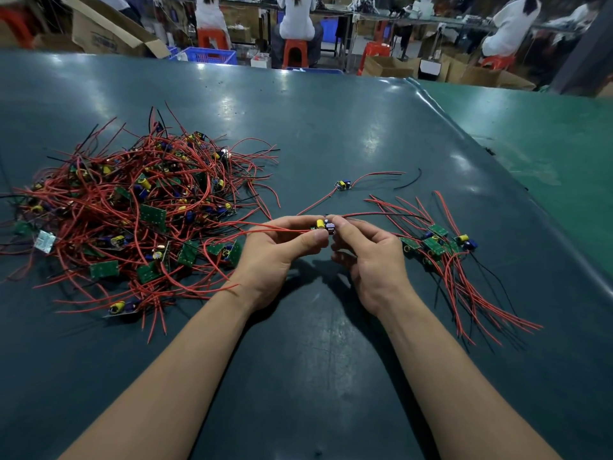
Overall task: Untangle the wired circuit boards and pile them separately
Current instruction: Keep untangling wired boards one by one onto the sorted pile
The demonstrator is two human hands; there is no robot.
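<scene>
While both hands pinch one board (324,225), tangled heap (132,207) lies left, sorted pile (438,244) right.

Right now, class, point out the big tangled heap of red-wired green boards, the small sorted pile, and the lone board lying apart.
Tangled heap of red-wired green boards (139,207), head view, heap's middle.
Small sorted pile (438,242), head view, its boards.
Lone board (343,184), head view, board body.

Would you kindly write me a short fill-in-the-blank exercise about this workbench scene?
1. Both hands pinch one small circuit board whose wires are mostly ____ in colour.
2. The big tangled heap lies on the person's ____ side.
3. The smaller sorted pile lies beside the ____ hand.
4. A lone board lies on the ____ table.

Missing: red; left; right; green
</scene>
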